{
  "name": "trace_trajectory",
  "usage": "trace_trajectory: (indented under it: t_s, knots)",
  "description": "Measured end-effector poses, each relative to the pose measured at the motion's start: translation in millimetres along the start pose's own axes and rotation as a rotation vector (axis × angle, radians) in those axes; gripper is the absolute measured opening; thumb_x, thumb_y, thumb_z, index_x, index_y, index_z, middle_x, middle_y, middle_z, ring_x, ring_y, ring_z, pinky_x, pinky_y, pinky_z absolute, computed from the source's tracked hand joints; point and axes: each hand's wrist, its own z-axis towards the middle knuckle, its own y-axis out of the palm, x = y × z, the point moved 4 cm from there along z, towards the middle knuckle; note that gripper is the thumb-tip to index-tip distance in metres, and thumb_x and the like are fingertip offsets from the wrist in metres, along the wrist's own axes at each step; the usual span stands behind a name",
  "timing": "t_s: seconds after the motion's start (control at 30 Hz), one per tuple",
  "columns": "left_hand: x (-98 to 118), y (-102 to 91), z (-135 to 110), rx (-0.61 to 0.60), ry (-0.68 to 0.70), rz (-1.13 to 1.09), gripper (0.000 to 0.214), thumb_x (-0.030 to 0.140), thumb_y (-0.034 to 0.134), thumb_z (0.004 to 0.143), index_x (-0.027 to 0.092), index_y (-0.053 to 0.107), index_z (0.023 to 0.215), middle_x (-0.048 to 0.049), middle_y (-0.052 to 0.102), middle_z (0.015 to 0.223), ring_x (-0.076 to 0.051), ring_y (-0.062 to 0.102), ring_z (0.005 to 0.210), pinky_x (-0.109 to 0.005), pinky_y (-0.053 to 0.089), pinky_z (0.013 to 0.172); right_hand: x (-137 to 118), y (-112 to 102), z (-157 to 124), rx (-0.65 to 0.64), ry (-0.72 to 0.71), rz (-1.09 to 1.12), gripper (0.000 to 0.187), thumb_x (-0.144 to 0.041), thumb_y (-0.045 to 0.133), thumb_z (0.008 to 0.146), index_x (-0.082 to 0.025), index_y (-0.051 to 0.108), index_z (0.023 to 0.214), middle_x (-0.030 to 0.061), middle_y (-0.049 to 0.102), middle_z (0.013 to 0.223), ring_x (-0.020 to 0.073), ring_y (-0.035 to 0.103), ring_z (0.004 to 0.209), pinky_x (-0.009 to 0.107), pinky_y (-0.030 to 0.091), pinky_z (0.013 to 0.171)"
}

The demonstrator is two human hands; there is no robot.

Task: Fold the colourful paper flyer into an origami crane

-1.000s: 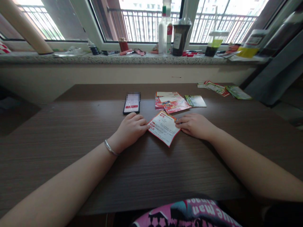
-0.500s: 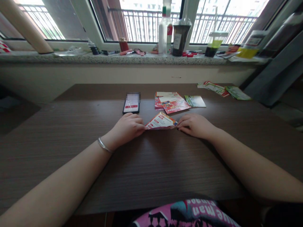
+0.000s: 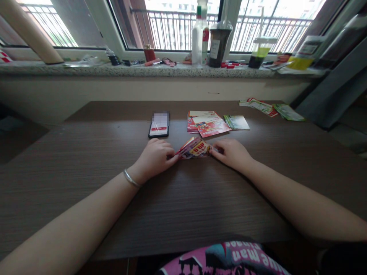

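A small red and white printed leaflet (image 3: 195, 148) lies folded over on the dark wooden table (image 3: 183, 198), its colourful side showing. My left hand (image 3: 156, 156) pinches its left corner, fingers curled, a silver bracelet on the wrist. My right hand (image 3: 231, 152) pinches its right corner with fingers closed on the paper. Both hands rest on the table top.
A phone (image 3: 159, 128) lies just beyond my left hand. A pile of red leaflets (image 3: 208, 124) and a green card (image 3: 236, 122) sit behind the folded one; more leaflets (image 3: 269, 107) lie far right. Bottles and cups (image 3: 218, 42) stand on the stone windowsill.
The leaflet lay flat with its white side up. Its near part has been lifted and folded over away from me, so the coloured side now shows. Both hands stayed on its corners.
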Motion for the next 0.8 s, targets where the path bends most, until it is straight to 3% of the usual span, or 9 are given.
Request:
trace_trajectory:
  t_s: [0.17,0.33,0.47,0.57,0.67,0.8]
  knots:
    - [-1.6,3.1,3.2,-0.016,-0.109,-0.033,0.038,0.044,0.052,0.092,0.019,0.069,0.067,-0.0024,0.068,0.069,-0.016,0.059,0.068,-0.031,0.035,0.067,-4.5,3.1,1.3,-0.007,0.076,0.008,0.031,-0.041,0.055,0.089,-0.023,0.064,0.113,0.0033,0.069,0.078,0.018,0.06,0.068,0.028,0.034,0.059]
    - [-0.4,4.2,4.1,-0.017,-0.185,0.001,0.034,0.047,0.056,0.089,0.02,0.068,0.074,-0.003,0.068,0.07,-0.019,0.06,0.069,-0.033,0.036,0.067,-0.9,8.7,2.9,-0.004,0.1,0.007,0.035,-0.042,0.059,0.086,-0.022,0.062,0.115,0.0033,0.068,0.079,0.0188,0.06,0.068,0.028,0.037,0.06]
    - [2.8,5.3,2.8,0.036,-0.17,0.043,0.029,0.046,0.059,0.087,0.019,0.067,0.092,-0.0036,0.067,0.073,-0.02,0.059,0.069,-0.033,0.039,0.069,0.1,10.5,2.7,0.049,0.02,0.007,0.034,-0.038,0.06,0.086,-0.02,0.063,0.114,0.0077,0.068,0.097,0.0207,0.061,0.08,0.031,0.044,0.069]
    - [5.9,8.0,2.9,0.069,-0.093,0.056,0.028,0.037,0.057,0.09,0.018,0.065,0.11,-0.0074,0.068,0.092,-0.021,0.061,0.081,-0.033,0.043,0.073,-6.3,9.1,1.6,0.098,-0.178,0.024,0.025,-0.025,0.056,0.09,-0.023,0.067,0.112,0.0086,0.065,0.109,0.0213,0.058,0.095,0.033,0.045,0.08]
    - [14.5,10.8,3.2,0.07,0.131,0.049,0.037,0.021,0.052,0.093,0.029,0.056,0.129,-0.0061,0.064,0.116,-0.02,0.06,0.097,-0.033,0.044,0.082,-16.8,10.2,-0.1,0.035,-0.399,0.001,0.032,-0.017,0.048,0.093,-0.029,0.068,0.114,0.0049,0.067,0.112,0.0207,0.056,0.099,0.035,0.044,0.086]
    - [23.2,12.7,1.6,-0.005,0.332,0.053,0.047,0.015,0.052,0.093,0.038,0.052,0.134,-0.0021,0.063,0.124,-0.019,0.058,0.105,-0.035,0.042,0.089,-22.8,10.3,-0.4,-0.051,-0.477,-0.042,0.036,-0.017,0.046,0.095,-0.032,0.066,0.12,0.0036,0.067,0.116,0.0204,0.056,0.096,0.035,0.046,0.082]
